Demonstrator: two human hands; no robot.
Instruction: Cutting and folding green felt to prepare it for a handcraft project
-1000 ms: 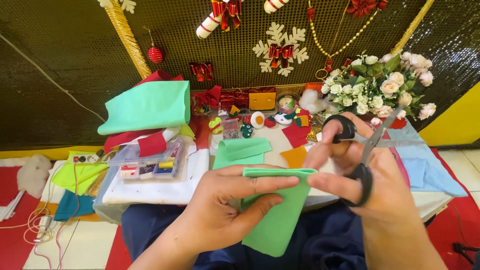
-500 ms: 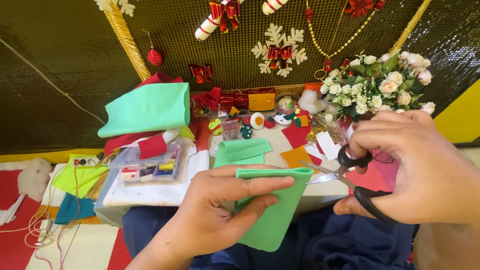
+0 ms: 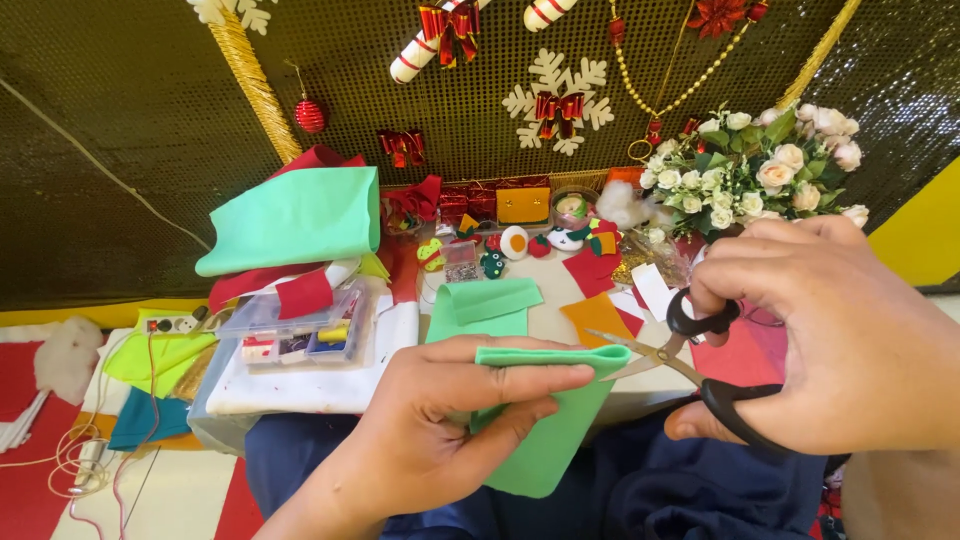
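Compared with half a second before, the right hand (image 3: pixel 850 330) had brought the black-handled scissors (image 3: pixel 690 355) nearer, so the half-open blades pointed at the folded edge of the green felt piece (image 3: pixel 545 430) in the lower middle of the frame. Its fingers were closed through the handles, while the left hand (image 3: pixel 440 420) pinched the felt between thumb and fingers, probably to keep the fold steady. Farther up, a cluttered work table (image 3: pixel 320 385) carried a clear plastic box (image 3: pixel 300 325), felt scraps and white flowers (image 3: pixel 760 170), before a dark glittering wall (image 3: pixel 120 120) with hanging ornaments.

Low table (image 3: pixel 560 320), felt pieces (image 3: pixel 485 300), clear box (image 3: pixel 300 325), bouquet (image 3: pixel 760 175)
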